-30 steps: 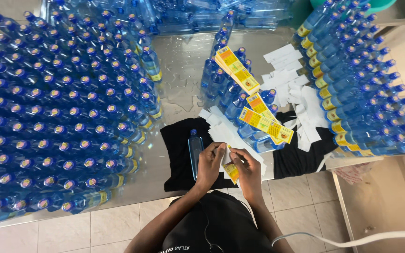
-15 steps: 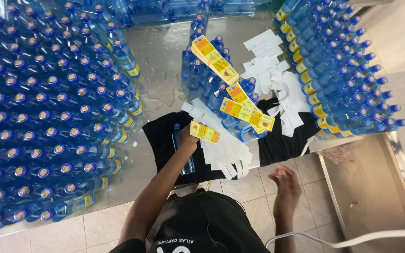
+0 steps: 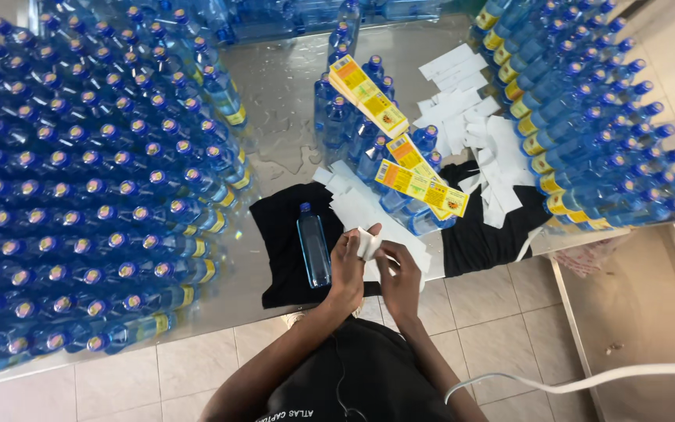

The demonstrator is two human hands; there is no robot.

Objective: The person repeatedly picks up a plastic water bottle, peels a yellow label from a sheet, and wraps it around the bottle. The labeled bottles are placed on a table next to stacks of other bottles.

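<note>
Pinching a small white sticker strip (image 3: pixel 368 243) between them, the left hand (image 3: pixel 347 270) and right hand (image 3: pixel 401 277) meet at the surface's near edge, apparently peeling it. Next likely calls for pressing it onto the unlabelled bottle (image 3: pixel 313 246) lying on the black cloth (image 3: pixel 279 234).

Yellow-and-orange label strips (image 3: pixel 422 187) lay across the bottle tops mid-surface, another stack (image 3: pixel 369 95) behind them. White backing papers (image 3: pixel 470 117) were scattered to the right. Both hands (image 3: pixel 376 266) pinched a small white paper (image 3: pixel 368 243).
</note>
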